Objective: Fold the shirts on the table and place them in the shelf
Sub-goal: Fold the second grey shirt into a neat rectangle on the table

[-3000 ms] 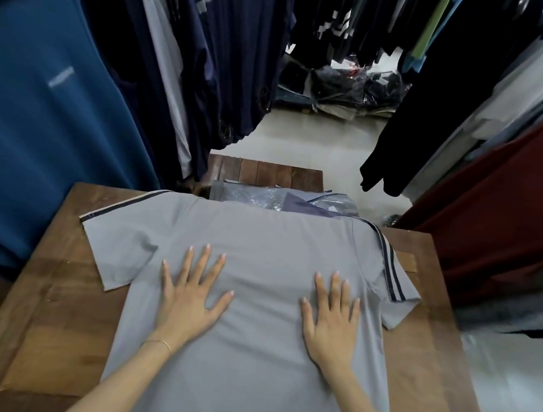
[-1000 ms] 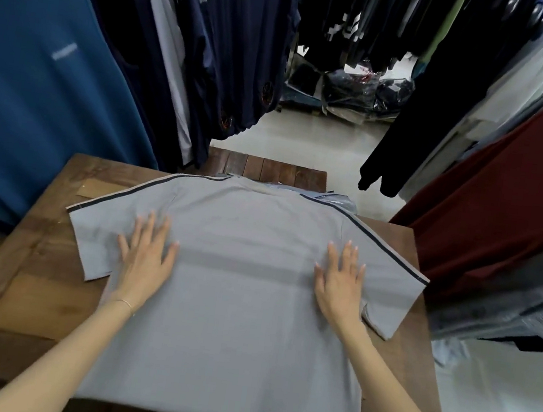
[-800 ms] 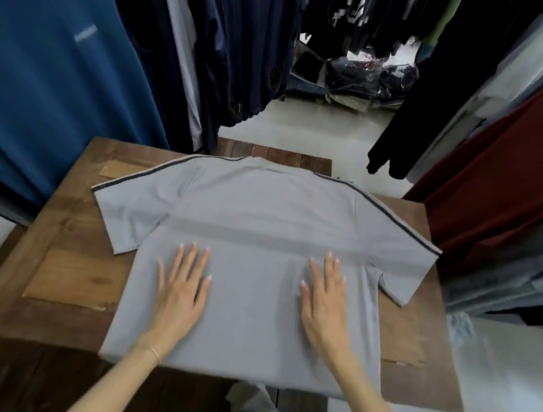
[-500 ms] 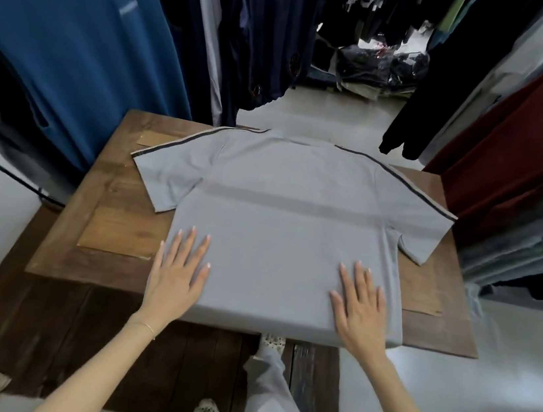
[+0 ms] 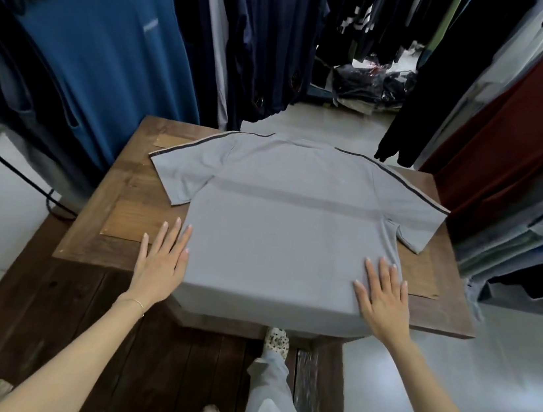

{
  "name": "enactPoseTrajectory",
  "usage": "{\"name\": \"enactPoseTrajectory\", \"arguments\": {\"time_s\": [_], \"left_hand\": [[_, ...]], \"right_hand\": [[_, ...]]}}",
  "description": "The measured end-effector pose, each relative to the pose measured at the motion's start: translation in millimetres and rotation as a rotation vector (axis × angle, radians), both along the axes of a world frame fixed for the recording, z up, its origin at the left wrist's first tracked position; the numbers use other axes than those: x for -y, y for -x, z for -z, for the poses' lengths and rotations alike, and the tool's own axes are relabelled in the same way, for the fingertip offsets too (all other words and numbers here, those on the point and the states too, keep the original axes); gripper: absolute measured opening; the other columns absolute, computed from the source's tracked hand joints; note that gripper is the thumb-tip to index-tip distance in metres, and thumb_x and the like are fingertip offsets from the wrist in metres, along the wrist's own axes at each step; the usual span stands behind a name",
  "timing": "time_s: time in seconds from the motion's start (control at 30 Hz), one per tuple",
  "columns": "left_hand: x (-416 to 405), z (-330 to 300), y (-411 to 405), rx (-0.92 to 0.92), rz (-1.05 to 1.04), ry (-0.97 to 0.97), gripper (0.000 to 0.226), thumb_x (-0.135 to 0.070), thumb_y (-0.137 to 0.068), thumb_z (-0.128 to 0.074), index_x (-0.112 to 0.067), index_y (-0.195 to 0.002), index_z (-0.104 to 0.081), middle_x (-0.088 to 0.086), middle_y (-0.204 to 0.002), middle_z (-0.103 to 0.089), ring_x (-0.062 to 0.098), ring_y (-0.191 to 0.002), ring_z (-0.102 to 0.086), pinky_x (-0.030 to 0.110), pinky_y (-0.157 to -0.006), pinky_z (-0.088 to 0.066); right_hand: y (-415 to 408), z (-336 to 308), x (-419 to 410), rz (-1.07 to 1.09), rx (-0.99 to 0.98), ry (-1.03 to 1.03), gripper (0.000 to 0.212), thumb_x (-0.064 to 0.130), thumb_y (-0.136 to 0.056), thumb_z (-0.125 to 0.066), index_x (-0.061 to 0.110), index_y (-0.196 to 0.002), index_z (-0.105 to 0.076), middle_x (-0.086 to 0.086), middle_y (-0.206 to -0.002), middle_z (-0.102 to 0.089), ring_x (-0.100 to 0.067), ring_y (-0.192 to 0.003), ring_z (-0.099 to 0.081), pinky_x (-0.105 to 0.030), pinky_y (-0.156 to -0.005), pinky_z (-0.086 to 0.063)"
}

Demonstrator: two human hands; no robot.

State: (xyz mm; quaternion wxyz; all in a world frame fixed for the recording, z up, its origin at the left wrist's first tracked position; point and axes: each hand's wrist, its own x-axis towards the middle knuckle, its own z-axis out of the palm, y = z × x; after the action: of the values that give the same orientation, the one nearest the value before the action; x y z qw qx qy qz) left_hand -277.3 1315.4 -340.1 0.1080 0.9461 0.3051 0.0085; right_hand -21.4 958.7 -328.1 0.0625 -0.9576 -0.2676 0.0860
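1. The left hand (image 5: 160, 265) lies flat, palm down, fingers straight and slightly spread, pointing away from the person. Its forearm reaches in from the lower left, with a thin bracelet (image 5: 133, 301) at the wrist.
2. This grip is spread and pinches nothing. It rests at the shirt's near left corner, index finger along the fabric's left edge, the other fingers on the bare worktop (image 5: 118, 206).
3. The right hand (image 5: 384, 298) also lies flat, palm down, fingers straight and close together. Its grip is spread too, pressing on the fabric at the near right corner.
4. The shirt (image 5: 287, 228) is grey, spread smooth and back up on the worktop, between the two hands. Its collar end points away from the person, and both short sleeves stick out sideways, each with a dark stripe along the shoulder.
5. The hem hangs a little over the worktop's near edge.
6. Hanging clothes (image 5: 94, 44) crowd both sides. The person's leg (image 5: 269, 395) and patterned slippers show below.
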Motion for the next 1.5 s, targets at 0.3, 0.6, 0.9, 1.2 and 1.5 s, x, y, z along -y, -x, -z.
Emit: {"name": "enactPoseTrajectory", "arguments": {"time_s": [0.3, 0.6, 0.9, 1.2, 1.5], "left_hand": [[-24.1, -30.4, -32.0, 0.488, -0.318, 0.436, 0.04, -0.017, -0.097, -0.05, -0.011, -0.137, -0.047, 0.01, -0.137, -0.05, 0.028, -0.125, -0.045, 0.042, -0.102, -0.039], [-95.5, -50.6, -109.5, 0.945, -1.058, 1.266, 0.055, -0.021, -0.093, -0.059, -0.004, -0.141, -0.038, 0.01, -0.117, -0.059, 0.017, -0.099, -0.057, 0.028, -0.077, -0.046], [-76.8, -61.9, -171.7, 0.885, -0.876, 0.947, 0.011, -0.002, -0.09, -0.055, -0.003, -0.1, -0.06, 0.009, -0.095, -0.061, 0.02, -0.09, -0.054, 0.031, -0.084, -0.041], [-14.6, -52.3, -222.0, 0.326, -0.35, 0.406, 0.03, -0.028, -0.079, -0.06, -0.016, -0.107, -0.065, 0.002, -0.107, -0.059, 0.027, -0.106, -0.053, 0.031, -0.086, -0.045], [8.0, -2.3, -205.2, 0.184, -0.24, 0.055, 0.049, -0.043, -0.079, -0.048, -0.012, -0.114, -0.066, 0.012, -0.125, -0.06, 0.024, -0.125, -0.041, 0.038, -0.113, -0.016]], "right_hand": [[-26.2, -46.6, -64.7, 0.007, -0.079, -0.176, 0.038, 0.021, -0.092, -0.058, 0.002, -0.125, -0.056, -0.019, -0.126, -0.055, -0.036, -0.116, -0.051, -0.04, -0.098, -0.037], [-45.3, -66.6, -215.8, -0.304, -0.267, -0.386, 0.028, 0.017, -0.093, -0.055, 0.009, -0.119, -0.061, -0.01, -0.123, -0.058, -0.027, -0.119, -0.049, -0.024, -0.097, -0.03], [-58.7, -71.5, -300.3, -0.45, -0.473, -0.48, 0.028, 0.02, -0.095, -0.054, 0.011, -0.121, -0.06, -0.008, -0.12, -0.063, -0.022, -0.112, -0.057, -0.025, -0.094, -0.039], [-75.0, -63.2, -339.6, -0.145, -0.979, -0.58, 0.089, 0.038, -0.076, -0.078, 0.025, -0.146, -0.025, -0.004, -0.127, -0.049, -0.018, -0.112, -0.056, -0.035, -0.099, -0.047], [-82.3, -30.3, -341.5, -0.523, -0.575, -0.463, 0.061, 0.003, -0.078, -0.056, 0.014, -0.137, -0.043, -0.008, -0.113, -0.043, -0.028, -0.108, -0.05, -0.023, -0.091, -0.039]]}}
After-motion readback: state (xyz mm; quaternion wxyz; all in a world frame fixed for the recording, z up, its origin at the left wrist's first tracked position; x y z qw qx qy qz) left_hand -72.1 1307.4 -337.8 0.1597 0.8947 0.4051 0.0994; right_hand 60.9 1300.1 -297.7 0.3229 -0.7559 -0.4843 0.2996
